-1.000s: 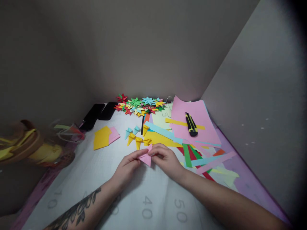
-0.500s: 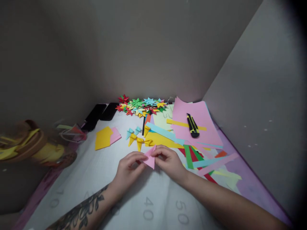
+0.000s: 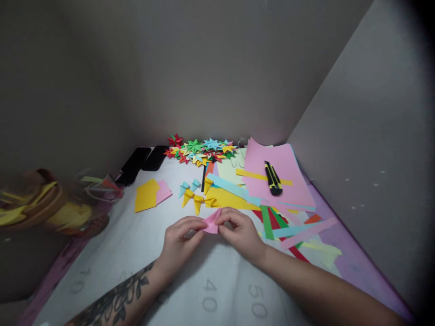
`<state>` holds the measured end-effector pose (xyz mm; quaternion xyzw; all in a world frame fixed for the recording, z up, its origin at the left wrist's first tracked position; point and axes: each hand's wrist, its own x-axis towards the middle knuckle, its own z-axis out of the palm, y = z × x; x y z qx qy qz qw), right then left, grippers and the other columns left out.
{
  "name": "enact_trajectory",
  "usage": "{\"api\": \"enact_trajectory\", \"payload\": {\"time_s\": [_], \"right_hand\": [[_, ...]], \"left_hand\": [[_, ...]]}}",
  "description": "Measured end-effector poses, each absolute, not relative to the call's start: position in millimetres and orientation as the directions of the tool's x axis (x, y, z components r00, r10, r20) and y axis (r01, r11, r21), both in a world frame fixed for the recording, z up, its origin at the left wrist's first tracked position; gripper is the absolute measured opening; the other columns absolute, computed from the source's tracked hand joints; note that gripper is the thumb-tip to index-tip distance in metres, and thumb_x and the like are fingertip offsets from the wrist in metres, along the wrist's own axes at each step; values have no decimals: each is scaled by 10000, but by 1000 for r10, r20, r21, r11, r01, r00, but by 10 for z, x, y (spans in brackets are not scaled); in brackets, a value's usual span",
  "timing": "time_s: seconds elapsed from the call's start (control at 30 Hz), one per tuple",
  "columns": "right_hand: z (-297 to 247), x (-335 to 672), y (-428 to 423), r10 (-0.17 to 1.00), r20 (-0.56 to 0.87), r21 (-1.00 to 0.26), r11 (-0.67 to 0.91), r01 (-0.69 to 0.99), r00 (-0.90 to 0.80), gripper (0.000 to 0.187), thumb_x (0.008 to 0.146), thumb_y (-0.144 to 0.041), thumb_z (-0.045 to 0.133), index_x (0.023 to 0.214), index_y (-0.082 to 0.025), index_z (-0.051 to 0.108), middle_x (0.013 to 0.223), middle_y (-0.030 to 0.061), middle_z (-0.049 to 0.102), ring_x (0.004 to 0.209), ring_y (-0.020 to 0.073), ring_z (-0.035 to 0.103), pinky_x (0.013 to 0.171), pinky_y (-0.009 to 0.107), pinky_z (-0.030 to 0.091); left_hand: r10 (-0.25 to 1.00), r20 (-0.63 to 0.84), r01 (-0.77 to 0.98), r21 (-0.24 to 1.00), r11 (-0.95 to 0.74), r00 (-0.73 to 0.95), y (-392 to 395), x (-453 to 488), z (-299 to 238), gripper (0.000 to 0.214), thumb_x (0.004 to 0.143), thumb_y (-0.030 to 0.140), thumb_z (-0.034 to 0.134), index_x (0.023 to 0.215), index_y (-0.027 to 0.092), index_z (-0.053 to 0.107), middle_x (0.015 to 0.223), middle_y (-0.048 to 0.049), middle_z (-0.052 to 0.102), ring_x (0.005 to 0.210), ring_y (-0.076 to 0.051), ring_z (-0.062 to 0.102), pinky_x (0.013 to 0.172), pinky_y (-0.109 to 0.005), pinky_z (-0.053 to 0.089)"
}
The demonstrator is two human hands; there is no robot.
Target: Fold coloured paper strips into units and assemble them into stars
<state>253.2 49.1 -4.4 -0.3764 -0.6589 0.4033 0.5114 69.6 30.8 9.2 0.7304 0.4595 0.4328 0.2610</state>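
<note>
A small piece of pink origami paper (image 3: 212, 222) is held above the white table sheet, partly folded, one tip pointing up. My left hand (image 3: 185, 237) pinches its left corner between thumb and fingers. On the other side my right hand (image 3: 242, 233) grips the right edge, its fingertips hiding part of the fold. Just beyond the hands lie several folded yellow paper pieces (image 3: 198, 203) and two light blue folded pieces (image 3: 184, 188). To the left, yellow paper squares (image 3: 146, 195) overlap pink paper squares (image 3: 163, 192).
Several colourful paper stars (image 3: 194, 146) are heaped against the wall. A box cutter (image 3: 273, 178) rests on pink paper sheets (image 3: 295, 181) at the right. Paper strips (image 3: 268, 222) lie scattered nearby. Two black phone-like slabs (image 3: 154, 158) and a clay pot (image 3: 50, 201) are at the left.
The pink paper's shape has changed: its lower point has drawn up and it looks more creased and opened between my fingers. Both hands stay in nearly the same place.
</note>
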Motion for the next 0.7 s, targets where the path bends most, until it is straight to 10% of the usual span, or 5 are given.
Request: {"api": "enact_trajectory", "payload": {"time_s": [0.7], "right_hand": [[-35,2552,470,865,461,-881,473,20,-197,120,745,-111,632,746,-229,656,761,38,663,791,182,625,745,335,498]], "left_hand": [[881,434,345,811,-473,190,283,689,76,86,746,105,648,758,189,635,810,-41,696,755,-150,655,690,-262,520]]}}
